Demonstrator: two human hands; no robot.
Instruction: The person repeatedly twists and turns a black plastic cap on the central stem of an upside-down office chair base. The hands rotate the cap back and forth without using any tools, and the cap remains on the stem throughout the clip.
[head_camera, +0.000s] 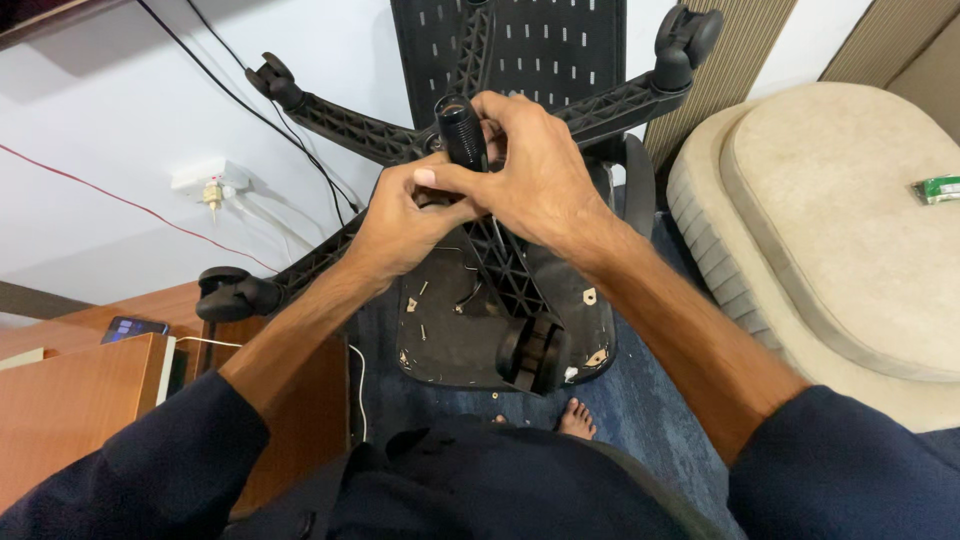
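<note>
Between both hands, at the hub of an upturned chair base (340, 125): black cylinder (461, 131). Left hand (405, 225) & right hand (535, 165) both wrapped round it; caster (532, 352) just below wrists.

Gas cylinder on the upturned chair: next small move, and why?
Probably twist and pull the cylinder up out of the base hub. Both hands already meet there: the right hand wraps its foot, the left hand braces beneath, and the star base sits on the upturned seat.
</note>
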